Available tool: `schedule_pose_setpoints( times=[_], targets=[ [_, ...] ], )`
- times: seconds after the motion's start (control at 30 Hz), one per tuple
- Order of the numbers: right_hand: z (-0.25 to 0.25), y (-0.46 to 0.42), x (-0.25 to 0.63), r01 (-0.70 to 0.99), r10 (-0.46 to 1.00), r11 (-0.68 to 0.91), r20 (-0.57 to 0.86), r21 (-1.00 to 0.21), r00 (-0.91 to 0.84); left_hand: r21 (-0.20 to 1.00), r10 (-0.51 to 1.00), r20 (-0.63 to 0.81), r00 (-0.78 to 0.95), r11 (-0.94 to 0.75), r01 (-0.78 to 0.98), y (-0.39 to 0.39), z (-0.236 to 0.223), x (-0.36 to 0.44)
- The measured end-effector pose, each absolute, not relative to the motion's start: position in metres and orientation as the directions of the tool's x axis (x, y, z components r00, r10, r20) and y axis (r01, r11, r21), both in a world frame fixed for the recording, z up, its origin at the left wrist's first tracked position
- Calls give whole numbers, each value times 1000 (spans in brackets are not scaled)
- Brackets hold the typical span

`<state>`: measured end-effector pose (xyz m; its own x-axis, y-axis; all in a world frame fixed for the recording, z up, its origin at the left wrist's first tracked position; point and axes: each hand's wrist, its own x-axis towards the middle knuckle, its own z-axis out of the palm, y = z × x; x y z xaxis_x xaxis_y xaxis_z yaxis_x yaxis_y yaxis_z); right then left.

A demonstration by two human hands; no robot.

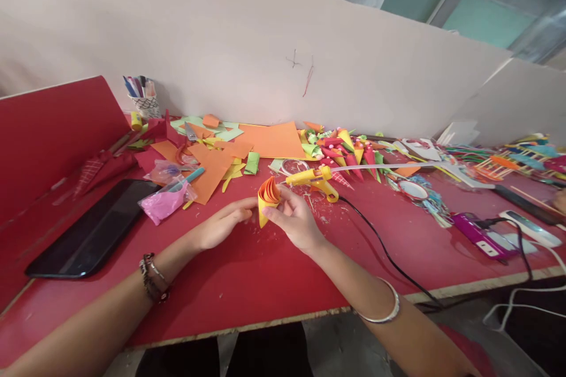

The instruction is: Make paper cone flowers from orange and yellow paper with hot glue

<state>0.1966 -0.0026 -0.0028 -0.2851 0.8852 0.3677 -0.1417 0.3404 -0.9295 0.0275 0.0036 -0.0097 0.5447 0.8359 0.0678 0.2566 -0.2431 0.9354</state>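
A small yellow and orange paper cone with layered orange folds at its top stands point-down in my right hand, whose thumb presses its front. From the left, my left hand reaches to the cone's side with its fingers stretched out; whether the fingertips touch the paper is hard to make out. Just beyond my right hand lies a yellow hot glue gun with a long glue stick in its back. Behind the cone are a green paper piece and orange sheets.
A dark tablet or large phone and a pink plastic packet lie to the left. Finished paper cones are heaped at the back. A pen cup stands by the wall. A purple power adapter and cables occupy the right side.
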Motion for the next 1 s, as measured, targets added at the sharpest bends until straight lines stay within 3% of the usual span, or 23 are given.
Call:
schedule_pose_setpoints(
  times=[0.1,0.23,0.4,0.5,0.6,0.73,0.9,1.0],
  targets=[
    [-1,-3,198,-61,884,376,377,-925,-275,929,893,135,429,-264,259,7,-8,31],
    [9,-6,205,214,838,500,406,-839,-365,942,939,172,298,-246,229,12,-4,32],
    [9,-5,216,594,802,594,337,-543,-494,974,976,212,38,-215,72,19,-5,25],
    [6,-7,225,678,800,599,302,-425,-518,984,983,179,-51,-178,20,24,-5,19],
    [7,-12,244,697,834,547,232,-463,-500,983,980,184,-71,-184,5,27,-6,17],
    [9,-13,286,791,919,394,190,-468,-345,978,978,208,-36,-207,13,26,-8,20],
    [-9,13,337,857,925,154,376,-492,50,972,972,235,-9,-235,9,25,-11,22],
    [-20,32,347,777,931,228,364,-587,2,974,974,225,-29,-225,8,26,-11,21]
  ],
)
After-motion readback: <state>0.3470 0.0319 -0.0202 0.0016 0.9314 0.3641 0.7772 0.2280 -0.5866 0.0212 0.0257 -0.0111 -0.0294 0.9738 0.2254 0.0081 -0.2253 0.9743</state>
